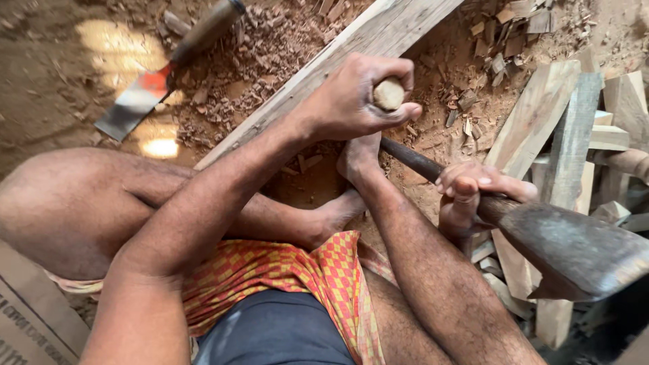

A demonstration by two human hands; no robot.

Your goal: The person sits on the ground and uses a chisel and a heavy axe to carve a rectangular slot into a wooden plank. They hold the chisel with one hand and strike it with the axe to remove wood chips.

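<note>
My left hand (358, 98) is closed around the pale knob end of a long dark tool handle (412, 159). My right hand (466, 196) grips the same handle lower down, right beside the broad grey metal axe head (581, 253), which points to the lower right. The handle runs diagonally between both hands, just over a long pale wooden plank (351, 47) that lies on the ground. I sit on the ground with bare legs folded. One foot (358, 159) rests by the plank's near edge and the other foot (331, 213) lies beside it.
A second blade tool (145, 94) with a wooden handle lies on the dirt at the upper left. Wood chips (270, 40) cover the ground around the plank. Several cut wooden pieces (561, 122) are stacked at the right. Cardboard (27, 318) lies at the lower left.
</note>
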